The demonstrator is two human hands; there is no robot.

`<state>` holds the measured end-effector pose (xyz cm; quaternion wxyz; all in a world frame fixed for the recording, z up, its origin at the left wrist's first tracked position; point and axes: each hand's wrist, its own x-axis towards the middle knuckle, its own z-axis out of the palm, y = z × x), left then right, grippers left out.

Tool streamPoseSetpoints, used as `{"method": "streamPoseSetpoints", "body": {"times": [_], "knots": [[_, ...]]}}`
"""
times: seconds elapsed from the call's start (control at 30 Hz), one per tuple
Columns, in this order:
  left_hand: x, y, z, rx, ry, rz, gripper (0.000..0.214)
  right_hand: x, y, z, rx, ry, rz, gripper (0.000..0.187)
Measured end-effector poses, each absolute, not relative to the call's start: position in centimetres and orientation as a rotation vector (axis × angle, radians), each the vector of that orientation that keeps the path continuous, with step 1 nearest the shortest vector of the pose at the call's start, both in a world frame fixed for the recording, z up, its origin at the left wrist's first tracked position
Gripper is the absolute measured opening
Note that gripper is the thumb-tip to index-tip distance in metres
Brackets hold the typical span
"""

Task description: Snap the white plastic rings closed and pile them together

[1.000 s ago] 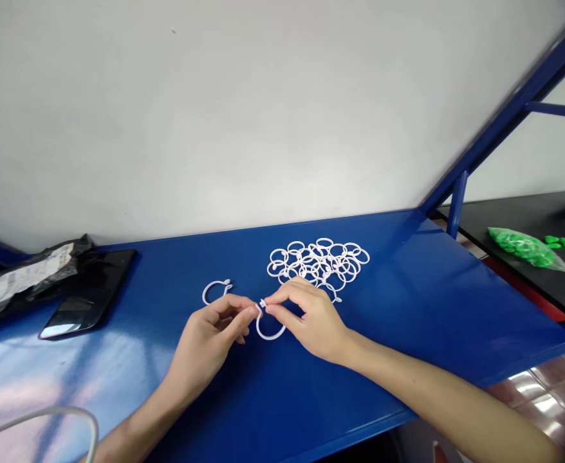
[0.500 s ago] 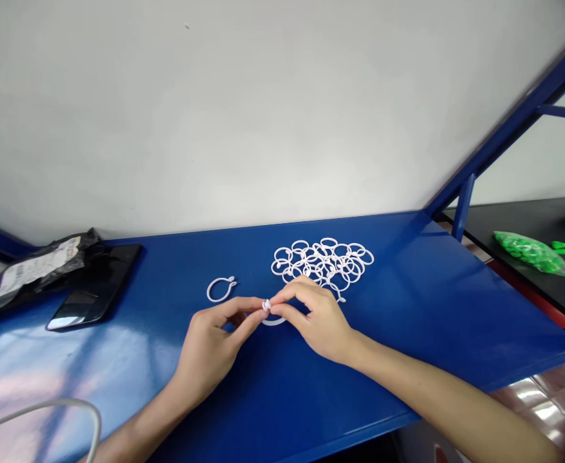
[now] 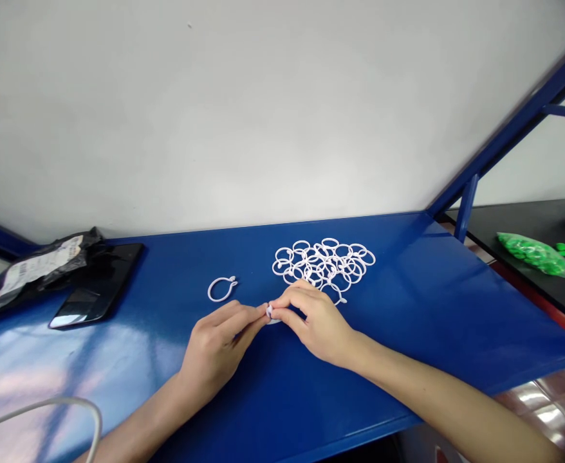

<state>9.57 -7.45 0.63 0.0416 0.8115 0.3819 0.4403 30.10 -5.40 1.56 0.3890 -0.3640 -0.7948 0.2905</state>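
Observation:
Between the fingertips of both hands is a white plastic ring point(image 3: 269, 311) with a knobbed clasp, much of it hidden by the fingers. My left hand point(image 3: 219, 341) pinches it from the left, thumb and fingers pressed together. My right hand point(image 3: 314, 321) pinches it from the right with thumb and forefinger. A separate white ring point(image 3: 210, 292) with knobbed ends lies on the blue table just beyond my left hand. Beyond my right hand is a pile of white rings point(image 3: 328, 260), several overlapping one another.
On the left, a black plastic parcel point(image 3: 46, 263) lies partly over a dark phone-like slab point(image 3: 87, 299). A pale cable point(image 3: 46, 404) loops in at lower left. To the right, a bag of green pieces point(image 3: 536, 255) rests on a black surface beyond the blue frame point(image 3: 466, 206).
The left fingers have closed more tightly around the ring's clasp, and less of the ring shows now. Both hands stay in nearly the same place. The pile and the separate ring have not moved.

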Motion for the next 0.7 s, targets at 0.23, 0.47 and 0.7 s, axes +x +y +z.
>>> {"method": "streamPoseSetpoints", "body": {"times": [0.23, 0.47, 0.7], "knots": [[9.62, -7.57, 0.72, 2.658, 1.049, 1.334, 0.011, 30.52, -5.24, 1.61, -0.801, -2.127, 0.652, 0.017], [9.57, -7.76, 0.66, 2.788, 0.967, 1.312, 0.017, 30.73, -5.33, 1.6, -0.727, -2.209, 0.557, 0.021], [9.58, -7.39, 0.7, 2.762, 1.017, 1.31, 0.017, 30.7, -5.31, 1.57, -0.764, -2.184, 0.538, 0.025]]}}
